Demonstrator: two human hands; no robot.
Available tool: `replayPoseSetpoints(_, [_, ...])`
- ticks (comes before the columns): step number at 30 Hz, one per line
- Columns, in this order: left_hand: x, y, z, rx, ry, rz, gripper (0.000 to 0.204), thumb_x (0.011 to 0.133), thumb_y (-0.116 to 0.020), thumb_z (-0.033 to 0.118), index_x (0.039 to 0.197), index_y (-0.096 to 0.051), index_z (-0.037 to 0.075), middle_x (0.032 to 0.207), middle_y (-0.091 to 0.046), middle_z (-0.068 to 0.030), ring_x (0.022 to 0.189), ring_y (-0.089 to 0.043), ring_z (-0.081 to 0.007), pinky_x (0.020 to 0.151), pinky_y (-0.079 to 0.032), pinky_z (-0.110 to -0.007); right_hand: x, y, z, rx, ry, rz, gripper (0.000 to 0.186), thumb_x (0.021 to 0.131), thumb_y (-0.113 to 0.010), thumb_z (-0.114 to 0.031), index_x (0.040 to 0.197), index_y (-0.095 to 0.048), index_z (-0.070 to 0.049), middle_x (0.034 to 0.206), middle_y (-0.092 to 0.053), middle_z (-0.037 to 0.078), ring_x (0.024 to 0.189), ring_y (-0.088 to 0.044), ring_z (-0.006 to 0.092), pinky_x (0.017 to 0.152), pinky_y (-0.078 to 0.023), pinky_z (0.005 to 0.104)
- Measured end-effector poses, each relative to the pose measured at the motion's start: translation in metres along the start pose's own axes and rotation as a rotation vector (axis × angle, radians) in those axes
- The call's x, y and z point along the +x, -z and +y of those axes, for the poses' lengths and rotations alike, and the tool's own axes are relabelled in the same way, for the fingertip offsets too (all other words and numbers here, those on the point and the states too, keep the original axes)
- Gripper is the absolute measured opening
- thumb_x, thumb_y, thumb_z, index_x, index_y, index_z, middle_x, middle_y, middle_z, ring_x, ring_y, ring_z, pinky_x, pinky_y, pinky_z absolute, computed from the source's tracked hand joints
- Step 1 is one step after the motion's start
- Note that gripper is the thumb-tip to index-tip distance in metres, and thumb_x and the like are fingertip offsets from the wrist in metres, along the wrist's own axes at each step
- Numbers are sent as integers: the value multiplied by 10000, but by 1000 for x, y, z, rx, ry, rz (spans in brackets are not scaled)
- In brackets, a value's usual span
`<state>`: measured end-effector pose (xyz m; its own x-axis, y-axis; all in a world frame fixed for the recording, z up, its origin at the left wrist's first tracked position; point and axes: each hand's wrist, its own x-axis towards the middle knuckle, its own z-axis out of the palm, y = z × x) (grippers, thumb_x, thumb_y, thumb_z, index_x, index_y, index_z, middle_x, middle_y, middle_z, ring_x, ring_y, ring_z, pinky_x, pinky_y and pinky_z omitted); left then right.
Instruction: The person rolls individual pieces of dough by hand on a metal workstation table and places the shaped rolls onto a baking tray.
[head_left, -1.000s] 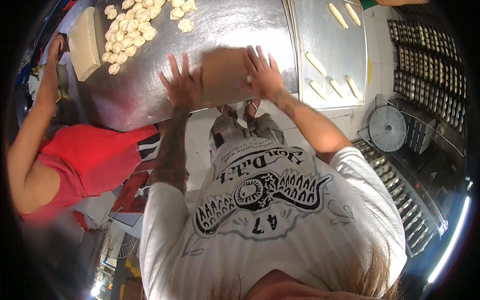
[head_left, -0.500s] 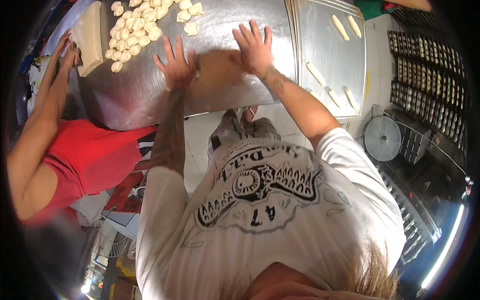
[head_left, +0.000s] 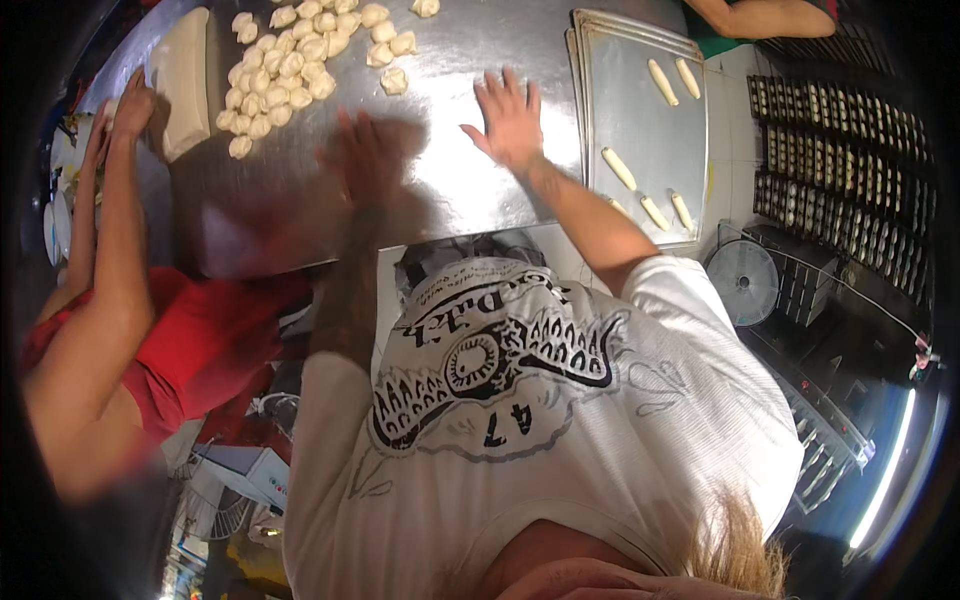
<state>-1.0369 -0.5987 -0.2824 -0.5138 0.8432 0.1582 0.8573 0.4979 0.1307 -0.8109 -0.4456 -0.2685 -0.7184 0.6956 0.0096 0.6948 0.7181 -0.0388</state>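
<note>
My right hand (head_left: 508, 125) lies palm down on the steel table (head_left: 240, 200), fingers spread, with nothing in it. My left hand (head_left: 365, 150), dimmed by shadow, also has its fingers apart at the table surface, to the left of my right one. A pile of pale dough balls (head_left: 285, 85) sits beyond my left hand, toward the back left. Further left lies a long dough slab (head_left: 185, 90). Right of my right hand, stacked metal trays (head_left: 635, 110) carry several thin pale dough rolls (head_left: 618, 168).
A co-worker in red (head_left: 200, 340) works at my left, hands (head_left: 135, 108) beside the slab. Another person's arm (head_left: 760, 18) shows at top right. Racks of filled dark trays (head_left: 830, 170) and a round fan (head_left: 742, 280) stand right.
Both my hands moved up the table, then my right hand came slightly back down. My left hand and arm darkened in shadow. The arm at top right came further into view.
</note>
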Motion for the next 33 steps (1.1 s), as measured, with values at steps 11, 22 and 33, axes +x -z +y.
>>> replayPoseSetpoints(11, [54,16,-2,-61,-55,159,625,1062,-618,474,1540,-547,78,1652,-448,-214,1529,-440,-362,1267,-194,-680,13,10,-9,70,-114,3,889,1030,-456,-735,1670,-409,-119,1781,-285,135,1667,-155,375,1316,-79,656])
replayPoseSetpoints(22, [-48,92,-20,-529,-214,-461,308,990,-733,120,1285,-735,30,1273,-665,-171,1135,-692,-319,979,-565,-392,-91,31,70,707,164,46,309,982,-725,-319,1233,-741,-139,1115,-695,65,1143,-670,280,1027,-507,433])
replayPoseSetpoints(33, [-106,101,281,-1301,279,-299,519,1019,-778,153,1494,-590,63,1163,-649,-62,1071,-637,-142,905,-551,-303,-247,77,309,493,-342,326,344,969,-790,-269,1260,-765,-86,1134,-720,123,1119,-674,313,980,-547,420])
